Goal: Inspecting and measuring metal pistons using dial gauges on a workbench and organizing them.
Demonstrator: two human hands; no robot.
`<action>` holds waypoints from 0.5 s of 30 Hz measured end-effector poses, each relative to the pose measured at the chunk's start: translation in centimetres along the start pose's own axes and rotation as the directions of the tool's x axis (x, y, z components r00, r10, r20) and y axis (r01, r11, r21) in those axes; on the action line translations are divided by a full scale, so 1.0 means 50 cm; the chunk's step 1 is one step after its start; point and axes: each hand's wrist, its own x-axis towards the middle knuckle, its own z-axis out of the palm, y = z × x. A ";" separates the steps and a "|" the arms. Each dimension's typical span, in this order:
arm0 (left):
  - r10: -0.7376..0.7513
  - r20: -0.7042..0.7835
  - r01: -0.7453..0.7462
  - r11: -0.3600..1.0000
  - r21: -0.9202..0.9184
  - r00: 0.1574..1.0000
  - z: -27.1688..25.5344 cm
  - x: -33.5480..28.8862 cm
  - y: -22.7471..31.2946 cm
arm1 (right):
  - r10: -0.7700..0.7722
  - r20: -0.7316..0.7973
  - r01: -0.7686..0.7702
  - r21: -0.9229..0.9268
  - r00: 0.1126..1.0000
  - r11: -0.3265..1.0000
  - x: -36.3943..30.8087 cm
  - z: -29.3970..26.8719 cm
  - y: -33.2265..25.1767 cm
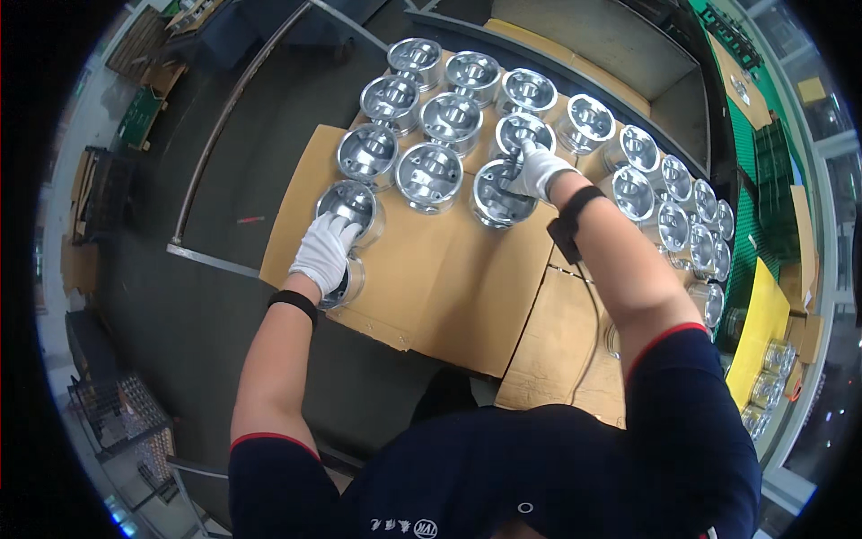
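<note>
My left hand (322, 250), in a white glove, has its fingers curled over the near rim of a shiny metal piston (348, 203) at the left of the cardboard. Another piston (352, 286) stands just below that hand, partly covered by it. My right hand (539, 172), also gloved, has its fingers hooked into the rim of a piston (496, 199) at the near end of its row. One of its fingers reaches up toward the piston (521, 133) behind. The fingertips are partly hidden inside the hollow pistons. All these pistons stand with their open ends up.
Several more pistons (451, 120) stand in rows on the cardboard sheet (440, 278). A second group (672, 225) is to the right, past my right forearm. A metal rail (235, 126) runs along the left. Green crates (777, 180) and a yellow board (760, 332) are at far right.
</note>
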 end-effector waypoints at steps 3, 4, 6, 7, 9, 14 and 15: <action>-0.076 0.003 0.076 0.994 -0.084 0.997 0.012 -0.017 -0.010 | 0.081 0.096 -0.090 0.096 0.992 0.991 0.063 0.052 -0.010; -0.072 0.003 0.072 0.993 -0.089 0.997 0.014 -0.015 -0.015 | 0.087 0.032 -0.090 0.130 0.996 0.987 0.071 0.065 -0.008; -0.103 0.006 0.104 0.993 -0.061 0.995 0.019 -0.020 -0.021 | 0.047 -0.089 -0.030 0.181 0.995 0.983 0.066 0.083 -0.002; -0.092 0.004 0.092 0.994 -0.065 0.996 0.017 -0.019 -0.020 | 0.060 -0.091 -0.042 0.181 0.994 0.983 0.054 0.091 0.008; -0.074 0.065 0.077 0.996 -0.045 0.995 0.010 -0.030 -0.024 | -0.008 -0.093 0.022 0.157 0.996 0.987 -0.007 0.094 -0.006; 0.018 0.186 -0.034 0.996 0.086 0.982 -0.013 -0.012 -0.012 | -0.155 -0.041 0.159 0.399 0.987 0.903 -0.249 0.028 0.071; 0.017 0.222 -0.030 0.998 0.054 0.975 -0.020 0.005 -0.002 | -0.175 -0.062 0.184 0.463 0.983 0.867 -0.307 -0.002 0.103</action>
